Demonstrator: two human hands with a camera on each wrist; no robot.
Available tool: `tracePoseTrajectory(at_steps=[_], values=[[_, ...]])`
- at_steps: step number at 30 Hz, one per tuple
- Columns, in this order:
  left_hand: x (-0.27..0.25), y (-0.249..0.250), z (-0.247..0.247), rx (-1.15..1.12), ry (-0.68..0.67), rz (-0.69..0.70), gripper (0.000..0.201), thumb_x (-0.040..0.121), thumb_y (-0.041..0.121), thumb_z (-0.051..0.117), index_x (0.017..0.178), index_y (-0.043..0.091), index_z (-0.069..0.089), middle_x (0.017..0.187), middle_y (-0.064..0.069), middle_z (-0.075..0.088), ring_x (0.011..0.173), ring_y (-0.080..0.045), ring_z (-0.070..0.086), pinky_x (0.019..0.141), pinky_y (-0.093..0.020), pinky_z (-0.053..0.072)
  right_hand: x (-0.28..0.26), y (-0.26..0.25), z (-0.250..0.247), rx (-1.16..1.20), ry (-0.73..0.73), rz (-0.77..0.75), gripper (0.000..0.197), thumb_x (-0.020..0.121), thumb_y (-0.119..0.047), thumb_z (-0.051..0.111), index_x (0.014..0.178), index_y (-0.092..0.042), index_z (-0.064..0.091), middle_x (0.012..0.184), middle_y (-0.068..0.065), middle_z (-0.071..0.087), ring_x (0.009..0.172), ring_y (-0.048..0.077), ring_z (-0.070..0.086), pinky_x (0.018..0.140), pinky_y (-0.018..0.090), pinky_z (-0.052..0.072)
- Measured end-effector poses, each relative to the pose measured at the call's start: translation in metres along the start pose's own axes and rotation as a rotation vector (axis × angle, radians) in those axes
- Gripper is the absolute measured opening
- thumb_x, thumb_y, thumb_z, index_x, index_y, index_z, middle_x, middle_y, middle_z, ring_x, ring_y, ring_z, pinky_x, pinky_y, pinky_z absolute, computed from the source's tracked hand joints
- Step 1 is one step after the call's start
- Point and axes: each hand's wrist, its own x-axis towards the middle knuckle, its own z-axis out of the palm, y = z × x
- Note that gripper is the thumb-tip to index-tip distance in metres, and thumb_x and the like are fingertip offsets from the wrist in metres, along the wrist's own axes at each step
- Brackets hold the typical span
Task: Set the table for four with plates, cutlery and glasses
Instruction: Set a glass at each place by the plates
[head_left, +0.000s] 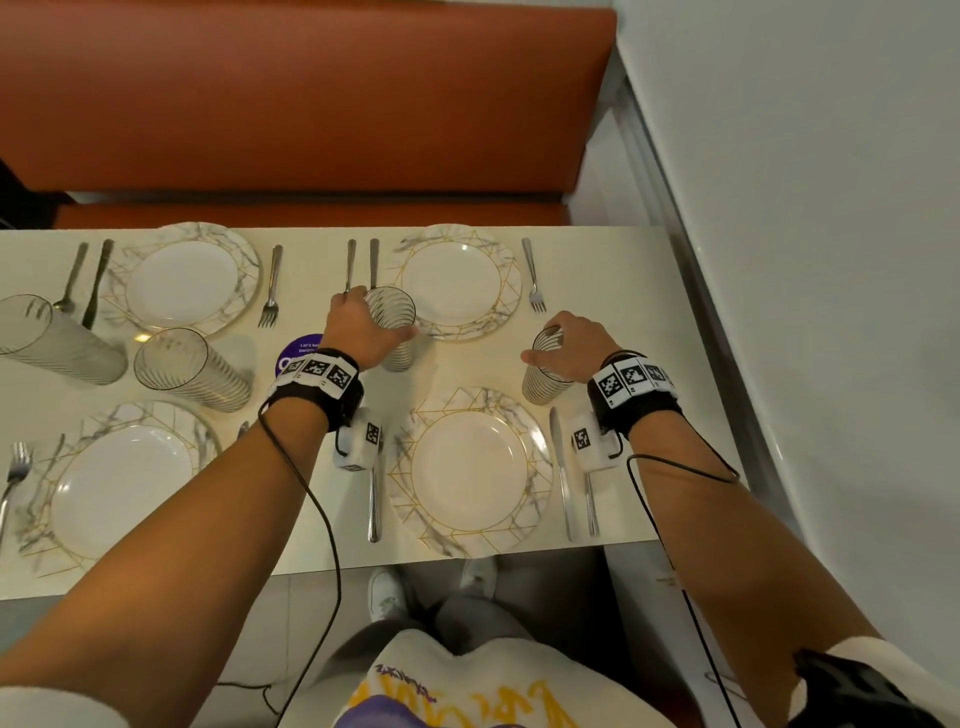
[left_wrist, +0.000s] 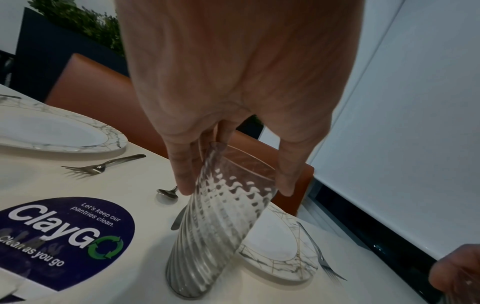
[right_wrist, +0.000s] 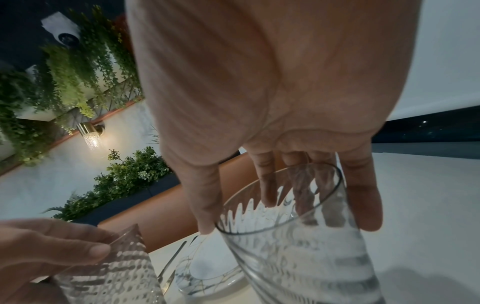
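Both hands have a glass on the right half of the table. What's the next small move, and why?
Probably let go of both. The left hand grips a ribbed glass near the far right plate; the right hand grips another glass above the near right plate. In the left wrist view the first glass's base seems to be on the table, though it leans, so right it first.

Plates white, marble-veined, gold lines; glasses clear, ribbed; bench orange
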Motion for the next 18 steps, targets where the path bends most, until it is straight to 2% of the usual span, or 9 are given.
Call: tracePoseTrajectory(at_steps=[5,8,10,18], values=[[-0.002,0.004,-0.002,-0.015,-0.020,-0.024,0.106,0.079,0.047,0.085,0.159,0.007,0.027,0.156,-0.019,0.038,0.143,-0.037,0.041,0.117,-0.048,0.038,-0.001,-0.002,0.001,-0.001,0.011,-0.014,0.079,0.084,-0.060,0.072,0.142,-0.014,0.045,0.142,0.009,0.054,0.129,0.029,0.052,0.105,0.040,0.047],[-0.008,0.008,-0.006,-0.030,-0.048,-0.029,0.116,0.077,0.049,0.086,0.162,0.010,0.018,0.162,-0.018,0.028,0.147,-0.038,0.035,0.117,-0.050,0.036,-0.002,-0.002,-0.002,-0.016,0.027,-0.007,0.089,0.082,-0.068,0.069,0.147,-0.014,0.040,0.147,0.011,0.049,0.133,0.031,0.049,0.109,0.046,0.044],[-0.012,0.009,-0.011,-0.046,-0.052,-0.023,0.120,0.076,0.053,0.086,0.162,0.011,0.015,0.164,-0.017,0.024,0.149,-0.038,0.033,0.117,-0.051,0.035,-0.003,-0.003,-0.005,-0.024,0.077,-0.013,0.090,0.080,-0.070,0.069,0.146,-0.016,0.042,0.146,0.011,0.050,0.133,0.032,0.048,0.110,0.048,0.043],[-0.029,-0.017,-0.034,-0.039,-0.028,-0.049,0.127,0.067,0.076,0.079,0.161,0.019,0.018,0.165,-0.015,0.024,0.148,-0.038,0.035,0.116,-0.057,0.038,-0.022,-0.042,-0.010,0.014,0.327,-0.270,0.042,0.089,-0.041,0.070,0.125,-0.020,0.064,0.125,0.008,0.059,0.120,0.029,0.050,0.100,0.044,0.046]])
